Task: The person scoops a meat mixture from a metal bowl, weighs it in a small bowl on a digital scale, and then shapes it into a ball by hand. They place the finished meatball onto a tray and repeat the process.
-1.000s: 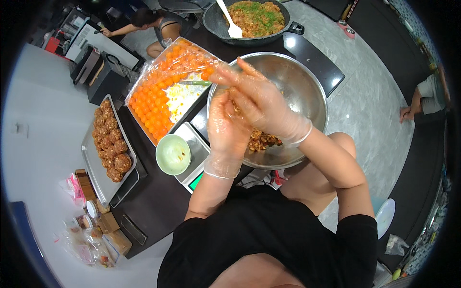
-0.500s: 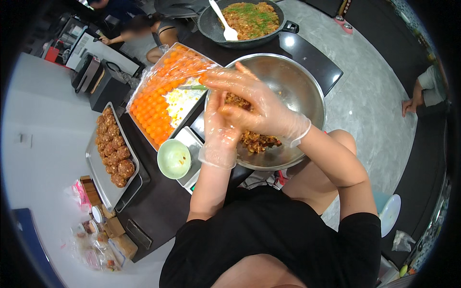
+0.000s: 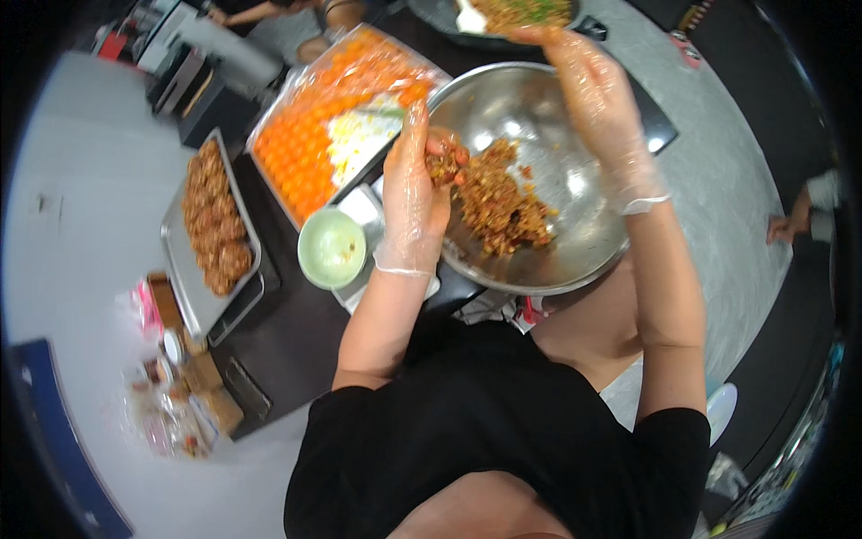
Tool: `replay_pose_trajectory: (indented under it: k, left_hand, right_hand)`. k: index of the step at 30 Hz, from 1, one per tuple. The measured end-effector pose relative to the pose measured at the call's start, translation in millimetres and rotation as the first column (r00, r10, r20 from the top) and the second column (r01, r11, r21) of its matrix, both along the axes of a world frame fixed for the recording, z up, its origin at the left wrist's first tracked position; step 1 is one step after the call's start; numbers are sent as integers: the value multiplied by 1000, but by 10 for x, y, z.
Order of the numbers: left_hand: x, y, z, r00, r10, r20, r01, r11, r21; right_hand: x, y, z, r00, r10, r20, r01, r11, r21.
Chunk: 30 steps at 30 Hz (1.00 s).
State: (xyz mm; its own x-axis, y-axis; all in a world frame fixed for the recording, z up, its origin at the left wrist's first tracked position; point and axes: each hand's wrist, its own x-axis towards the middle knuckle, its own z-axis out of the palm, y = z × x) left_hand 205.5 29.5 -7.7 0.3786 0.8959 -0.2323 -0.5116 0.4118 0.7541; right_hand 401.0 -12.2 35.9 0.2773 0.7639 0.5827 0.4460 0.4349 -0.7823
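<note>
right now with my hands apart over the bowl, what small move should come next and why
Probably bring your right hand over to your left hand and press the clump of mixture there: it looks uneven beside the rounder balls on the tray, and your right hand is open and appears to hold nothing.

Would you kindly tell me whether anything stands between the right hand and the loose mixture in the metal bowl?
Nothing visible does: only the mostly bare inside of the metal bowl shows between the open right hand and the loose mixture. The left hand, holding a lump, is on the mixture's left side.
</note>
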Motion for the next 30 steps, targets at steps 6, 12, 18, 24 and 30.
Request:
replay_pose_trajectory:
  k: [6, 12, 18, 24, 30]
  left_hand:
    - [-1155, 137, 401, 870, 246, -428, -51, 907, 418]
    - [-1745, 38, -213, 204, 367, -908, 629, 661, 409]
    - [-1778, -29, -271, 153, 291, -944, 610, 724, 322]
    - [-2008, -42, -28, 417, 404, -814, 308, 780, 545]
    - [-1978, -127, 181, 287, 385, -877, 332, 819, 468]
  right_hand:
    - [-12, -61, 6, 968, 58, 243, 7, 966, -258]
    - [-58, -30, 57, 880, 102, 463, 59, 945, -321]
    - [-165, -11, 167, 821, 90, 564, 47, 974, -224]
    - [-205, -118, 399, 911, 40, 409, 137, 909, -394]
    - [-197, -137, 408, 905, 71, 420, 129, 894, -430]
